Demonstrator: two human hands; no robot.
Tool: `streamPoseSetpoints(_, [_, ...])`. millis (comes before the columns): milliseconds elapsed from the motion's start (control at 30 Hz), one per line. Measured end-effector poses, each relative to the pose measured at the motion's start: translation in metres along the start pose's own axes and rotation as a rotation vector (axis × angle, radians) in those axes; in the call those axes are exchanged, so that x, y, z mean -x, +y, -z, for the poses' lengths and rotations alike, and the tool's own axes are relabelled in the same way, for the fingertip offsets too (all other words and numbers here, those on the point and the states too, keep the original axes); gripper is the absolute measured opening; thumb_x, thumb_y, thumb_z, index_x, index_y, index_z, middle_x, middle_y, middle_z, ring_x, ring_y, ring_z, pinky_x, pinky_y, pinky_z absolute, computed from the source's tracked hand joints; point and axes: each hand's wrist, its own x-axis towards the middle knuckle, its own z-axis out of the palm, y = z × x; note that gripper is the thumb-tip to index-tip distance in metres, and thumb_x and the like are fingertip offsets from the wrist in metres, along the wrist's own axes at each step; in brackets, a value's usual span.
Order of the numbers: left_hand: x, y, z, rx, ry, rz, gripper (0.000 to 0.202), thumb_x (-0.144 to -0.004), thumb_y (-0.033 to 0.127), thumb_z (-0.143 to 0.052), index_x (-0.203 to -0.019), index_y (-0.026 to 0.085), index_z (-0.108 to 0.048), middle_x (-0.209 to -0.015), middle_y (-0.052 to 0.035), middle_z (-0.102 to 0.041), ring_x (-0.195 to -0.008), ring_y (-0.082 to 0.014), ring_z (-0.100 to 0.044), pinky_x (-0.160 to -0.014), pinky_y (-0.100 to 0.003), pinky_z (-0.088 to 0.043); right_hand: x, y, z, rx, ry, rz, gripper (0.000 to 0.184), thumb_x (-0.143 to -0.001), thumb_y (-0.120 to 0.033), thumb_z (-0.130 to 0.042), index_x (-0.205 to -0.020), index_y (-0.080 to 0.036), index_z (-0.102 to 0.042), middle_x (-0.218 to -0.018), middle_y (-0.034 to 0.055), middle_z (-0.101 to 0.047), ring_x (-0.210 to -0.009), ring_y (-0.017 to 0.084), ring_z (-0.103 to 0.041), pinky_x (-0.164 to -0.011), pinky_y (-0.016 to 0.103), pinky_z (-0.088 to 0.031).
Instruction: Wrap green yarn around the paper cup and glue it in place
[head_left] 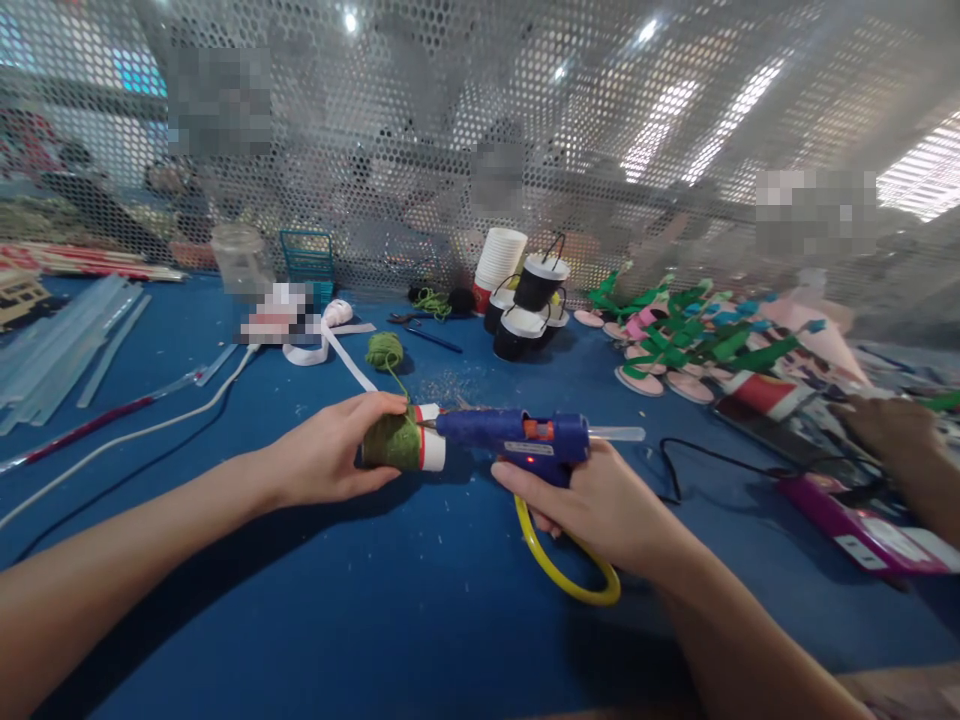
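Note:
My left hand [341, 450] is closed around a paper cup [433, 452] lying on its side. Green yarn [396, 440] is wound over most of the cup, leaving a white and red band bare at its right end. A strand runs from it back to a small green yarn ball [385, 350]. My right hand [600, 505] grips a blue glue gun [517, 435] with a lit red light and a clear glue stick [616, 433] in its rear. The nozzle points left, at the yarn's edge on the cup; whether it touches I cannot tell.
Glue sticks [64, 350] and a white cable [202, 405] lie left. Behind are white ribbon [349, 362], stacked paper cups [501, 258] and small black buckets [517, 335]. Green paper plants [675, 345] stand right, near another person's hand [892, 425] and a purple power strip [862, 525].

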Motion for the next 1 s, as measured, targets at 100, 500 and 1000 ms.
streamPoseSetpoints(100, [-0.0012,0.0019,0.0019,0.051,0.013,0.012,0.043,-0.072,0.027,-0.056,-0.11,0.017,-0.037,-0.113,-0.0102,-0.051,-0.102,-0.0204,-0.053,-0.082,-0.032,-0.046,0.0001,-0.002,-0.0016,0.025,0.039,0.015,0.017,-0.072,-0.037,-0.056,-0.076,-0.02,-0.059,-0.036,-0.0063,-0.045,-0.032,0.011,-0.043,-0.034,0.023,-0.037])
streamPoseSetpoints(500, [-0.0013,0.0002,0.0016,0.01,0.049,-0.053,0.04,-0.074,0.023,-0.056,-0.109,0.018,-0.036,-0.111,-0.0106,-0.05,-0.103,-0.02,-0.051,-0.084,-0.033,-0.045,0.0016,-0.002,-0.0027,0.095,0.146,0.166,0.012,-0.069,-0.028,-0.06,-0.058,-0.023,-0.058,-0.044,-0.0019,-0.054,-0.054,0.019,-0.057,-0.04,0.026,-0.039])
streamPoseSetpoints(1000, [-0.0006,-0.0033,0.0002,-0.01,0.091,-0.131,0.041,-0.075,0.02,-0.054,-0.111,0.019,-0.034,-0.114,-0.0123,-0.046,-0.108,-0.0209,-0.047,-0.085,-0.035,-0.046,0.001,-0.0019,0.0007,0.104,0.157,0.156,0.007,-0.067,-0.028,-0.061,-0.069,-0.022,-0.062,-0.045,-0.002,-0.054,-0.053,0.019,-0.057,-0.034,0.025,-0.034])
